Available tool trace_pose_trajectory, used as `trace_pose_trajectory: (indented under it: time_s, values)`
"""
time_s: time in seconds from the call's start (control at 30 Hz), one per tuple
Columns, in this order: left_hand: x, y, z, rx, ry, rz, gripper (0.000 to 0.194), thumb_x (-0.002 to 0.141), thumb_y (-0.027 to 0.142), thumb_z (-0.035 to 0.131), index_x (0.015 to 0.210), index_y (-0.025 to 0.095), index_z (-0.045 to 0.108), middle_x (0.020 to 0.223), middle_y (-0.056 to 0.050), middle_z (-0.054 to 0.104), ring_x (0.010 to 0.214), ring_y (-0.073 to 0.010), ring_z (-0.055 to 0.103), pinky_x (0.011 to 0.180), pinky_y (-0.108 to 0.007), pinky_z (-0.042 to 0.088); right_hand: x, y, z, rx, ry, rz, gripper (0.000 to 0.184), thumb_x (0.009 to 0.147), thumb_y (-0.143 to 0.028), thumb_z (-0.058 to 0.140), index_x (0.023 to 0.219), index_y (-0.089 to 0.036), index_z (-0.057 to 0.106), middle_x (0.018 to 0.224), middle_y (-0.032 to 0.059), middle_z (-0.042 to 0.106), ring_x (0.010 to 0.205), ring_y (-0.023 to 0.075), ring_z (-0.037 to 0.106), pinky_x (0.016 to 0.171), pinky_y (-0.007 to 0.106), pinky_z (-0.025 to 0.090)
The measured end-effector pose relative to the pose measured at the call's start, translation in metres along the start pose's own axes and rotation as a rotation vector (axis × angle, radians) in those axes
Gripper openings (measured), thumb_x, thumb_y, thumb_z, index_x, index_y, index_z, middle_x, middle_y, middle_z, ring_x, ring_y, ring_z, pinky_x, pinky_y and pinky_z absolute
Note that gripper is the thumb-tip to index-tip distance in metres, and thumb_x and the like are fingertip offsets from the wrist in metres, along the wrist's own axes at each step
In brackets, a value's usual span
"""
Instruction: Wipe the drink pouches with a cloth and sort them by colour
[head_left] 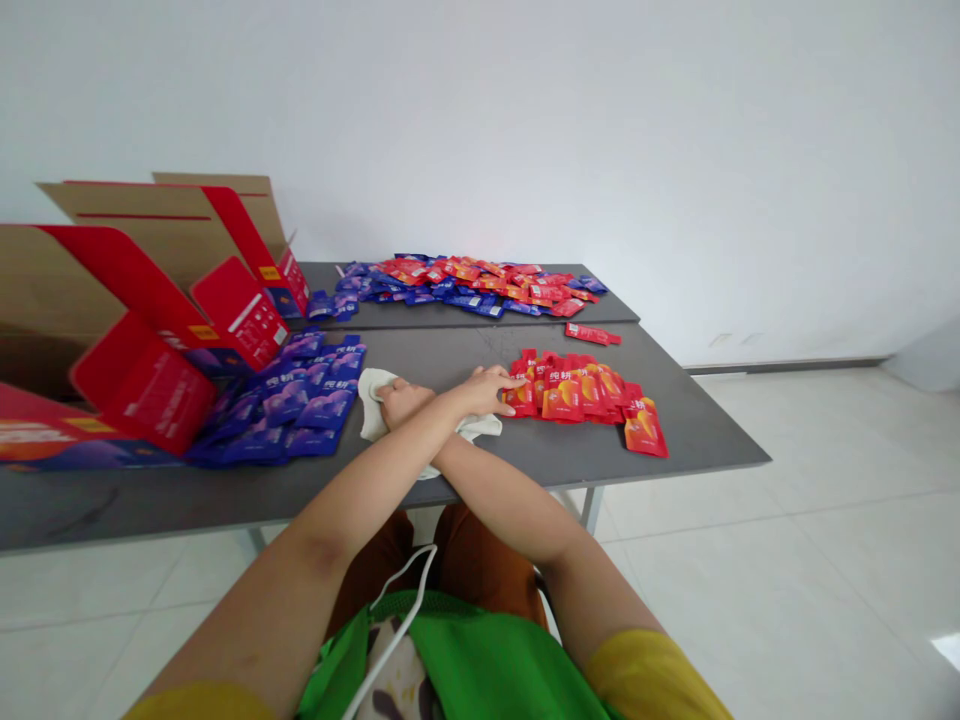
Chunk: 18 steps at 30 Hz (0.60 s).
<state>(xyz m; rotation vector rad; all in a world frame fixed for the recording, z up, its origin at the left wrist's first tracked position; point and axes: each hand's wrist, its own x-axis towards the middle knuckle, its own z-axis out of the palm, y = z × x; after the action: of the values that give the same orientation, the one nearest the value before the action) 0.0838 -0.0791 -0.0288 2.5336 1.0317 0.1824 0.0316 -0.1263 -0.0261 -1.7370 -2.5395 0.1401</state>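
My forearms cross, the left over the right. My left hand (484, 391) reaches right, its fingers apart at the left end of a row of red pouches (562, 388) with orange fruit prints. The fingertips meet the edge of the nearest pouch; I cannot tell whether they press on it. On the left side, my right hand (405, 402) is closed on a pale cloth (373, 410), which lies on the table under both hands. Left of the cloth are overlapping rows of purple-blue pouches (300, 395).
Open red cardboard boxes (154, 385) with raised flaps stand along the left side. A mixed heap of red and blue pouches (480, 285) covers the back of the grey table (427, 350). One red pouch (592, 333) lies alone at the right. A white cable (405, 620) hangs before my body.
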Motion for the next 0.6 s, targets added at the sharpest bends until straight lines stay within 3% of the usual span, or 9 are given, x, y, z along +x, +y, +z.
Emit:
trace_pose_trajectory:
  time_s: [0.17, 0.27, 0.37, 0.6]
  values:
    - [0.007, 0.0, 0.01, -0.211, 0.089, -0.075, 0.072, 0.063, 0.025, 0.082, 0.131, 0.021, 0.059, 0.125, -0.009, 0.054, 0.091, -0.0153, 0.061, 0.092, -0.028, 0.046, 0.004, 0.001, 0.008, 0.041, 0.096, -0.048, 0.033, 0.098, -0.021, 0.034, 0.116, -0.027, 0.06, 0.111, 0.0073, 0.062, 0.091, 0.0192, 0.066, 0.069, 0.029, 0.053]
    - [0.011, -0.004, 0.014, -0.36, 0.083, -0.152, 0.061, 0.063, 0.014, 0.08, 0.122, 0.015, 0.064, 0.11, -0.009, 0.065, 0.079, -0.0128, 0.064, 0.081, -0.027, 0.051, 0.005, 0.002, 0.011, 0.044, 0.112, -0.052, 0.031, 0.096, -0.021, 0.036, 0.114, -0.026, 0.061, 0.108, 0.0071, 0.063, 0.088, 0.0197, 0.066, 0.068, 0.03, 0.053]
    - [0.014, -0.01, 0.016, -0.43, 0.049, -0.21, 0.047, 0.065, 0.006, 0.075, 0.111, 0.012, 0.069, 0.092, -0.007, 0.071, 0.076, -0.0122, 0.065, 0.076, -0.025, 0.052, 0.005, 0.002, 0.012, 0.042, 0.121, -0.054, 0.032, 0.095, -0.021, 0.037, 0.115, -0.025, 0.061, 0.106, 0.0073, 0.064, 0.087, 0.0203, 0.066, 0.069, 0.031, 0.052]
    - [0.009, -0.012, 0.016, -0.329, 0.04, -0.14, 0.041, 0.07, 0.006, 0.064, 0.11, 0.015, 0.07, 0.09, -0.004, 0.074, 0.08, -0.0132, 0.067, 0.077, -0.023, 0.051, 0.003, -0.001, 0.006, 0.044, 0.11, -0.034, 0.034, 0.094, -0.023, 0.039, 0.121, -0.029, 0.06, 0.112, 0.0067, 0.063, 0.089, 0.0211, 0.066, 0.069, 0.031, 0.052]
